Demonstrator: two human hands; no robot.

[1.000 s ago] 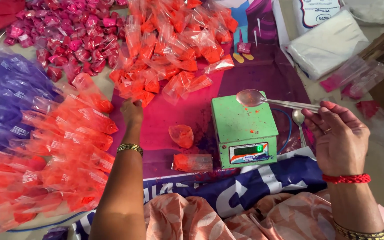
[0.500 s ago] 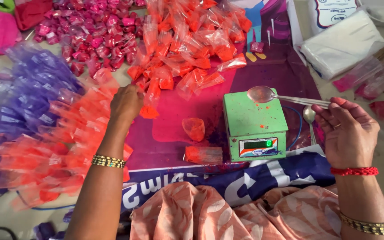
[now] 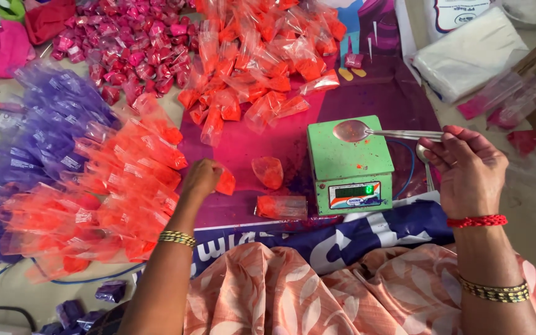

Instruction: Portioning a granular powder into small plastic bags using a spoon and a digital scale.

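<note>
The left hand is closed, fingers curled around a small orange powder packet that sticks out on its right side, just above the purple mat. It sits near the middle, right of the fanned rows of orange packets, where the filled ones are laid overlapping so each stays easy to pick off.

The right hand pinches the handle of a steel spoon between thumb and fingers, the rest of the fingers folded loosely. The spoon is held level with its bowl over the top of the green weighing scale, probably so nothing spills off the plate; the bowl looks empty.

2 more orange packets lie on the mat left of the scale: 1 plump packet just beside it and 1 flat packet nearer the person. Far behind, a loose heap of orange packets and a pile of pink packets are kept apart by colour, with purple packets fanned at the far left. A stack of empty clear bags waits at the far right.
</note>
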